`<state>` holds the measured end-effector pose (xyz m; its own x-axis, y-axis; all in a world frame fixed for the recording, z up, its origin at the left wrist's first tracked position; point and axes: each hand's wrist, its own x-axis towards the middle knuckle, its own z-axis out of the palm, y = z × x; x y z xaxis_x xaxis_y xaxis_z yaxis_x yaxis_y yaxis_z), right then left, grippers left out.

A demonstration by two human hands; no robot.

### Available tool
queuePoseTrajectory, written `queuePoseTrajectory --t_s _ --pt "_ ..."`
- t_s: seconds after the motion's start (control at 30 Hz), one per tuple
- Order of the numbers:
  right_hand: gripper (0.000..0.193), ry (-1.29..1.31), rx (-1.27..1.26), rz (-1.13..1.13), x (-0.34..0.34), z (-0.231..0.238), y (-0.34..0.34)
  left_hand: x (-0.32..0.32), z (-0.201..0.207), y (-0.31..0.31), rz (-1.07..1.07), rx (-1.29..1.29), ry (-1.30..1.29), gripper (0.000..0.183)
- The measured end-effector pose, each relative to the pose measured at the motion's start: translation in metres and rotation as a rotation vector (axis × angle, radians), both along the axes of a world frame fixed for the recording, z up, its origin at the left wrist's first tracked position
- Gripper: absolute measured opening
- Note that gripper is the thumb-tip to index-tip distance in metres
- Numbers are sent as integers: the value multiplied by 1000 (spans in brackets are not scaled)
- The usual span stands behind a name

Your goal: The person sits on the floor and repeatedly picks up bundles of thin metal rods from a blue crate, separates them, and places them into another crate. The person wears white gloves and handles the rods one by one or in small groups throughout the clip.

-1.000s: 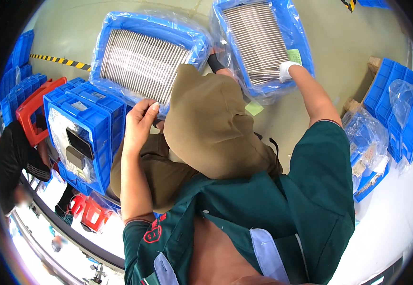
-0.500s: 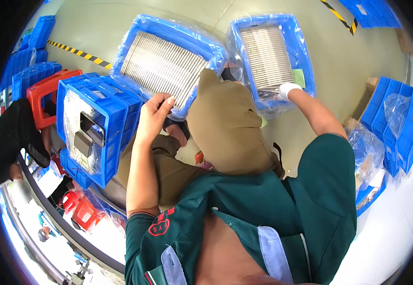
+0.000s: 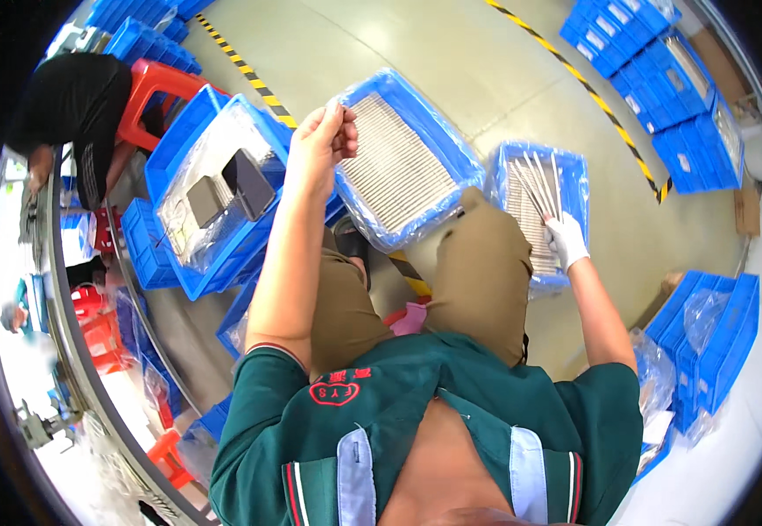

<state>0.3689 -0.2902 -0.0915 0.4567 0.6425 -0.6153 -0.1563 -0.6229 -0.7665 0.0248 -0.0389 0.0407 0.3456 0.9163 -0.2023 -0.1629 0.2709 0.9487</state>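
Where the gloved right hand (image 3: 565, 238) rests, a fan of thin white rods (image 3: 537, 182) is pinched in its fingers over the right tray (image 3: 574, 167), a plastic-lined blue bin holding more rods, on the floor just past the right knee (image 3: 477, 263). Left of it, touching: the middle tray (image 3: 451, 158), blue, lined, packed with rows of the same rods. Further left: a blue crate (image 3: 197, 263) with clear film over dark flat items. Bare left hand (image 3: 321, 145) raised at the middle tray's near-left edge, fingers curled loosely together; whether it grips the liner cannot be told. Both forearms extended forward. Surroundings: stacked blue bins (image 3: 652, 53) far right, red stool (image 3: 157, 88), another person (image 3: 74, 105) at left.
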Motion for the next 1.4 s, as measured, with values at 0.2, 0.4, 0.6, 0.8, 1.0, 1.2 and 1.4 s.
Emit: queuePoseTrajectory --t_s 0.2,0.4,0.6,0.8,1.0,1.2,1.4 --pt "18 -472 537 200 -77 110 103 -12 -47 9 115 -176 -149 32" --pt "22 -466 516 444 -158 146 179 -22 -43 32 160 -187 -529 31" --pt "21 -498 526 517 -196 126 195 -33 -39 43 257 -206 -729 35" --pt "17 -503 579 469 -205 119 196 -29 -39 39 230 -189 -648 33" --pt "20 -286 586 391 -209 112 204 -4 -44 22 66 -152 -499 28" --pt "24 -366 543 369 -203 113 207 -2 -30 16 29 -227 -401 23" --pt "24 -422 616 300 -204 102 214 22 -41 -11 30 -11 -99 25"
